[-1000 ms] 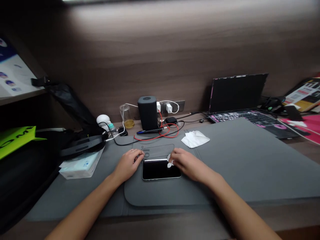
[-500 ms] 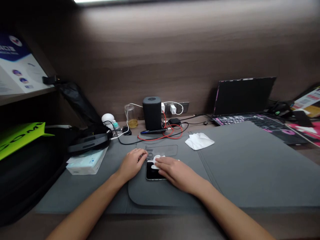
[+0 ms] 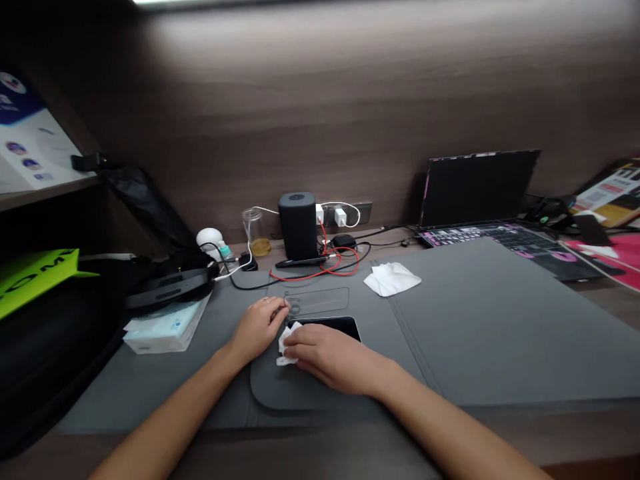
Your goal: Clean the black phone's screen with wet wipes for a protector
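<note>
A black phone [image 3: 336,325] lies screen up on a small grey pad [image 3: 300,390] in front of me. My right hand [image 3: 323,355] covers the phone's left and near part, its fingers pressed together on a small white wipe [image 3: 286,343] at the phone's left end. My left hand [image 3: 257,327] rests curled on the mat just left of the phone, with its fingertips at the phone's left edge. A clear phone case [image 3: 317,300] lies just beyond the phone.
A crumpled white tissue [image 3: 391,278] lies on the large grey desk mat [image 3: 480,320]. At the back stand a dark speaker [image 3: 297,225], a glass cup [image 3: 255,232], chargers and red and black cables [image 3: 330,263]. A laptop [image 3: 493,207] is at right, a tissue pack [image 3: 167,327] and black bag [image 3: 60,333] at left.
My right hand has slid the white wipe from the phone's right part across the screen to its left end. My left hand has stayed at the phone's left edge.
</note>
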Tool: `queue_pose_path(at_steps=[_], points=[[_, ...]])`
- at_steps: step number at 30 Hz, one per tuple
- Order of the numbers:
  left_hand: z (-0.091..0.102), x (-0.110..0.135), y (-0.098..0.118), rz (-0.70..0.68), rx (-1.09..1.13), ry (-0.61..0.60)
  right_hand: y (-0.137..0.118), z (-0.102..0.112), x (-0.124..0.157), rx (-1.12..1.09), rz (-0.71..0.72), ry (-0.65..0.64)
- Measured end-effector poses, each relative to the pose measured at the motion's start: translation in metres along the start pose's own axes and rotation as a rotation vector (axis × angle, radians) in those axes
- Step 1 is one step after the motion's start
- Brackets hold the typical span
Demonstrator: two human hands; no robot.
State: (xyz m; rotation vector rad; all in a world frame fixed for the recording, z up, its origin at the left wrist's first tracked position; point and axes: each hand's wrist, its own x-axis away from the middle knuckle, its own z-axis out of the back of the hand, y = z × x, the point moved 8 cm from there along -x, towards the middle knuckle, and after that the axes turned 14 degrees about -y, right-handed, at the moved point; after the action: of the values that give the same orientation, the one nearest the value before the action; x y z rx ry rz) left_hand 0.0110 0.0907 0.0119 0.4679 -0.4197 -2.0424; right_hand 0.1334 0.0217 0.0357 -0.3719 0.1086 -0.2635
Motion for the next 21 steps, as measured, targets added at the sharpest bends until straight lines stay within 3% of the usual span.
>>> queue_pose_path(at_steps=[6,14,21], points=[[0.000,0.001,0.000,-0.019,-0.004,-0.001,0.001,0.009,0.014,-0.073,0.013,-0.062],[0.000,0.000,-0.001,0.003,0.006,-0.035,0.024,0.019,0.043,-0.178,-0.193,-0.134],[0.001,0.000,0.001,-0.004,0.021,-0.028,0.041,0.026,0.066,-0.351,-0.287,-0.198]])
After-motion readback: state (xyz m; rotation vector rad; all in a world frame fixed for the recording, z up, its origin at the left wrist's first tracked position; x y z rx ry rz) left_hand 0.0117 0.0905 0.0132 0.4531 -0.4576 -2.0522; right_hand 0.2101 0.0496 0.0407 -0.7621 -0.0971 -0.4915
